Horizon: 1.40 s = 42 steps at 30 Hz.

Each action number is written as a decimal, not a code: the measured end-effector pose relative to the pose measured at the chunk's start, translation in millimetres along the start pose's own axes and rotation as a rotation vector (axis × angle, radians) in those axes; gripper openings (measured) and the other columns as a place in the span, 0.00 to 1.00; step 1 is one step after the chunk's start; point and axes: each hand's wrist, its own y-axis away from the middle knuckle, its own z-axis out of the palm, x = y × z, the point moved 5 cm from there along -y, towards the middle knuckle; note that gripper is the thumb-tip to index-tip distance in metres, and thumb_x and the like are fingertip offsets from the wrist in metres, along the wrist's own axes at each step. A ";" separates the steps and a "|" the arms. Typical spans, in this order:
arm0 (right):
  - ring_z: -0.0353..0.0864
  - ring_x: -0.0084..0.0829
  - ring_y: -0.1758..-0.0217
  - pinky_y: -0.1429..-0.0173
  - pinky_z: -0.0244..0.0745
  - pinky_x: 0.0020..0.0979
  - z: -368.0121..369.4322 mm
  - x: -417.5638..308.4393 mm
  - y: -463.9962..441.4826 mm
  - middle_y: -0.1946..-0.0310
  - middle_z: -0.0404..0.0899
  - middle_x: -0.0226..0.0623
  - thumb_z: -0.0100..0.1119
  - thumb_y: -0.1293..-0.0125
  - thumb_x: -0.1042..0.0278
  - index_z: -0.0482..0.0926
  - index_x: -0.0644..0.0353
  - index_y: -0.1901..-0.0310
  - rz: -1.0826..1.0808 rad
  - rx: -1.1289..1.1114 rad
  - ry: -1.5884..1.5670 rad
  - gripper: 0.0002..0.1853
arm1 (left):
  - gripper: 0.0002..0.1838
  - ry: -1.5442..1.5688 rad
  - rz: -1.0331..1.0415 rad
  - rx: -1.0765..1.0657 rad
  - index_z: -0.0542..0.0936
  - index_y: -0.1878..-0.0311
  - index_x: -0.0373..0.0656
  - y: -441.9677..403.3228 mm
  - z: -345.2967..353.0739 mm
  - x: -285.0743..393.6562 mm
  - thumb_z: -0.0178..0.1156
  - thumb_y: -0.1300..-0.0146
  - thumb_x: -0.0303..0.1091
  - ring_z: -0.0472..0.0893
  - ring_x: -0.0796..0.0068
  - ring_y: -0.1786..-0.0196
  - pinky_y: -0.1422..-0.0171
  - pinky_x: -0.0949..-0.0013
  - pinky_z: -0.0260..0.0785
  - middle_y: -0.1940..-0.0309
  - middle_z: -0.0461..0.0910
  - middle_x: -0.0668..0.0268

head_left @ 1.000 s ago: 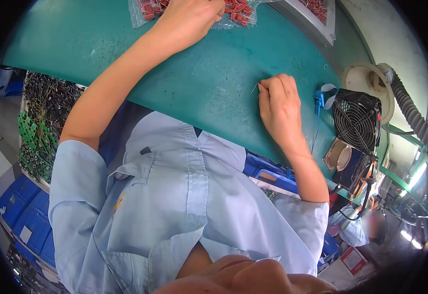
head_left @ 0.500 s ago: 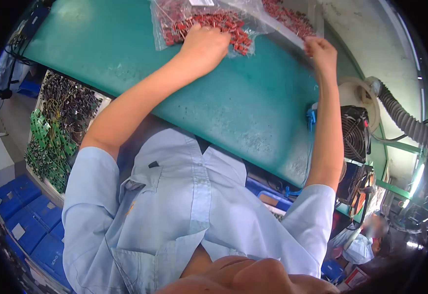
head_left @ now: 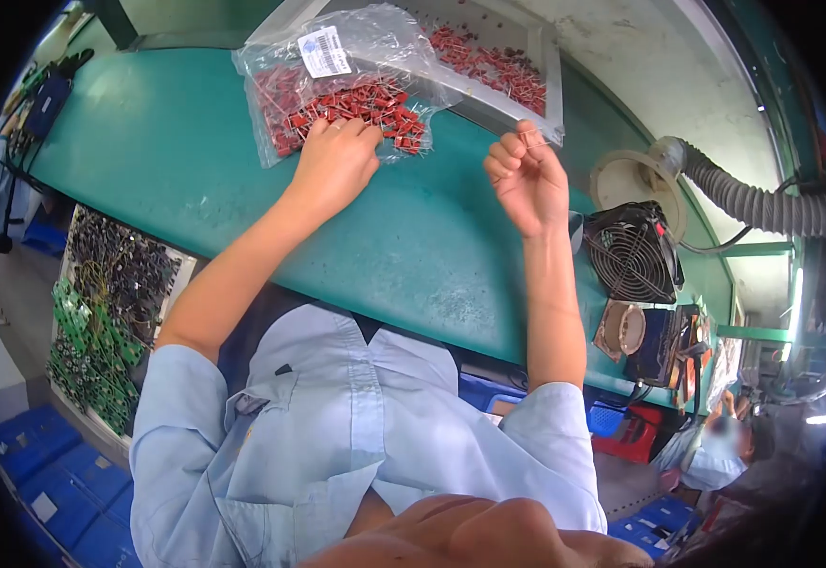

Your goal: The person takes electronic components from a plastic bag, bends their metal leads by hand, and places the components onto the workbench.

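Red leaded components sit in a clear bag upper centre on the green counter, left hand among them (can't tell if gripping), right hand's fingers pinched on thin wire, fan and hose at right, crates lower left, bag's barcode label unreadable.

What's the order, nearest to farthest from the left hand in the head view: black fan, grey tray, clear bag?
1. Clear bag: right at the left hand.
2. Grey tray: beyond the bag, rightward.
3. Black fan: farther right.
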 end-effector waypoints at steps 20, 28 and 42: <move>0.78 0.29 0.64 0.57 0.77 0.32 -57.9 36.6 -4.6 0.66 0.80 0.37 0.61 0.24 0.68 0.76 0.58 0.57 0.059 0.150 0.389 0.05 | 0.12 0.100 0.086 0.128 0.83 0.56 0.50 8.7 9.4 3.5 0.66 0.37 0.45 0.78 0.65 0.55 0.47 0.56 0.60 0.62 0.78 0.67; 0.78 0.27 0.66 0.58 0.77 0.30 -63.5 37.4 -6.5 0.68 0.80 0.35 0.58 0.25 0.74 0.76 0.57 0.52 0.103 0.123 0.378 0.04 | 0.07 0.104 0.097 0.148 0.81 0.61 0.50 7.8 13.8 -1.8 0.64 0.37 0.40 0.77 0.67 0.56 0.48 0.57 0.59 0.64 0.76 0.68; 0.78 0.25 0.66 0.58 0.78 0.30 -53.3 38.4 -2.7 0.68 0.80 0.35 0.56 0.25 0.77 0.77 0.60 0.53 0.099 0.121 0.414 0.04 | 0.05 0.112 0.103 0.176 0.81 0.63 0.49 8.6 9.5 0.8 0.64 0.37 0.38 0.76 0.68 0.56 0.48 0.57 0.59 0.65 0.75 0.68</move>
